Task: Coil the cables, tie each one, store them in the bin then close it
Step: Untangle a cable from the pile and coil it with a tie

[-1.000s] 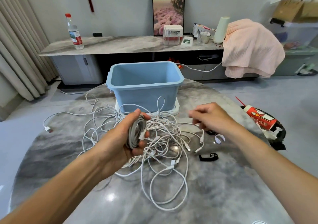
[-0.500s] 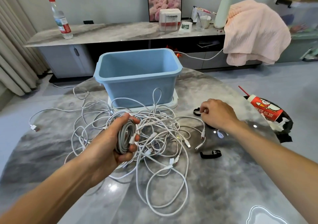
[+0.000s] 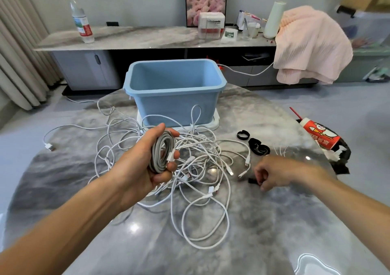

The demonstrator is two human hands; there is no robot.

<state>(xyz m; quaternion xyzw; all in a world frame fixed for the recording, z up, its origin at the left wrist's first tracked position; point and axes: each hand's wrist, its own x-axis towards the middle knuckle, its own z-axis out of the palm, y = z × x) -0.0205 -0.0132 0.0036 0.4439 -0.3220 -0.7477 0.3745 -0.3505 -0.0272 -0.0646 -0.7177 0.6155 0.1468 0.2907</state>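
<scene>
— Left hand [image 3: 145,169]?
— Clamped round the grey coil [image 3: 161,153], held above the loose cables [image 3: 200,169]; its loop stands upright, long axis running away toward the bin [image 3: 175,89].
— Right hand [image 3: 272,174]?
— Low on the tabletop [image 3: 274,222], fingers pinching a black tie [image 3: 252,180]. The coil lies to its left, so the tie must travel leftward.

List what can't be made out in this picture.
Head view only:
- Bin floor: hidden by its front wall.
- Lid: mostly under the bin.
- Black strap: mostly covered by right hand.
- Coiled cable: partly wrapped by left hand.
</scene>
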